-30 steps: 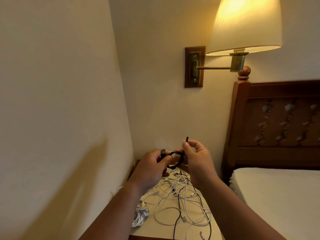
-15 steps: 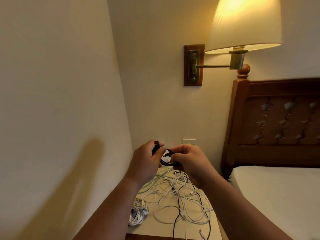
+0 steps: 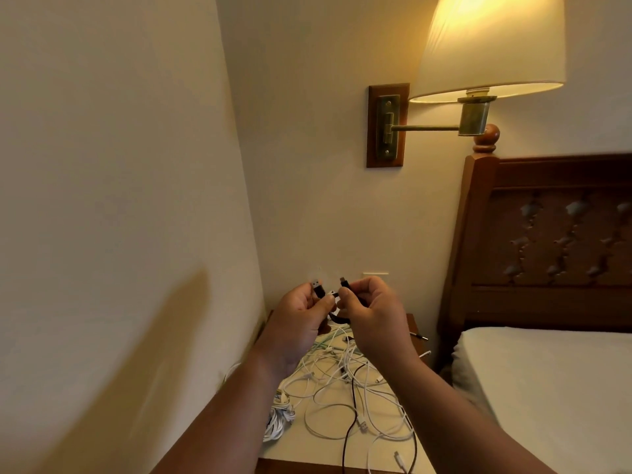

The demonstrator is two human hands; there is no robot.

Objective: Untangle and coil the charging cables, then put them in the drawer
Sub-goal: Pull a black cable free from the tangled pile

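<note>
I hold a short black cable (image 3: 337, 317) up above the nightstand with both hands. My left hand (image 3: 301, 319) pinches its USB plug end, which sticks up between thumb and fingers. The other, smaller plug end is gripped in my right hand (image 3: 371, 313). A small black loop hangs between the two hands. Below them a tangle of white cables (image 3: 345, 388) and another black cable (image 3: 350, 415) lie spread over the nightstand top (image 3: 307, 446). A bundled white cable (image 3: 277, 419) lies at its left edge. No drawer shows.
A wall stands close on the left. Above right of the nightstand hangs a lit wall lamp (image 3: 485, 49) on a brass arm. The bed's wooden headboard (image 3: 547, 241) and white mattress (image 3: 547, 388) flank the nightstand on the right. A white wall outlet (image 3: 375, 275) sits behind my hands.
The black coil between my hands has shrunk to a small loop. Both plug ends now stick up side by side, one in each hand, and my hands sit closer together.
</note>
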